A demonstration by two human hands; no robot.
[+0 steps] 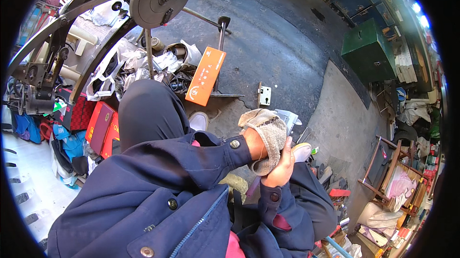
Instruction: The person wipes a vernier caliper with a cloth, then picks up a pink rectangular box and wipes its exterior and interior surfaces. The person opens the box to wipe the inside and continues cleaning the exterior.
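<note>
Cloth: a beige-grey, loosely woven cloth (262,123) is in front of the person, above the floor between the knees, bunched around the left hand.
Left hand: the left hand (255,144) is mostly covered by the cloth, with skin showing near the dark cuff; its fingers are hidden, so I cannot tell whether they are open or closed.
Right hand: the right hand (280,168) touches the cloth along its right side, a digit pointing up; I cannot tell whether it grips.
Beyond the cloth: a silver-grey object (287,118), partly hidden, shows just beside it.
Floor ahead: a pale metal plate with holes (264,96) lies near the cloth; farther left, an orange box (206,76) is beside a metal post (222,35).
Left side: a dark metal machine with a round disc (162,0) stands over white bags.
Right side: a green box (368,52) is well apart from the hands.
</note>
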